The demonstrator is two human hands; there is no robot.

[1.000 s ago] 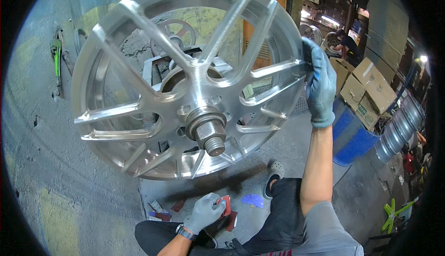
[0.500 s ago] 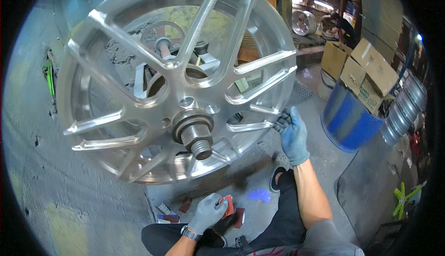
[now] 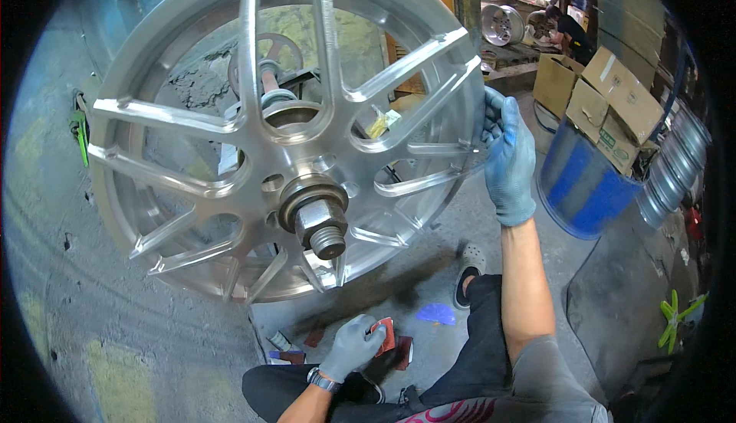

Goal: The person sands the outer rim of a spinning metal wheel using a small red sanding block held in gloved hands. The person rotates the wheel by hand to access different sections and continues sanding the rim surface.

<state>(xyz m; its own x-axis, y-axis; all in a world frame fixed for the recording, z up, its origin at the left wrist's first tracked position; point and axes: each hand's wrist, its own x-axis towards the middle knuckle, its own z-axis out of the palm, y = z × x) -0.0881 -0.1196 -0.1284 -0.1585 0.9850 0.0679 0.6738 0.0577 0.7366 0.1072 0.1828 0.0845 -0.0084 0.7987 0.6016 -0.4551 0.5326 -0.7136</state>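
A large silver alloy wheel (image 3: 287, 151) fills the upper middle, mounted on a shaft. A thick threaded bolt end with a nut (image 3: 320, 220) sticks out from its hub. My gloved right hand (image 3: 510, 162) is at the wheel's right edge, its fingers curled against the rim; the fingertips are partly hidden. Low in the view, my gloved left hand (image 3: 353, 346) pinches a folded piece of red sandpaper (image 3: 385, 336) between thumb and fingers, apart from the wheel and above the floor.
Dark red sandpaper pieces (image 3: 404, 352) and a purple sheet (image 3: 437, 313) lie on the floor by my feet. A blue drum (image 3: 583, 181) topped with cardboard boxes (image 3: 613, 101) stands at right, beside stacked silver rims (image 3: 675, 166). Another person (image 3: 571, 32) works in the far background.
The wheel has turned anticlockwise. My right hand has moved up along its right edge, while my left hand still holds the sandpaper low down.
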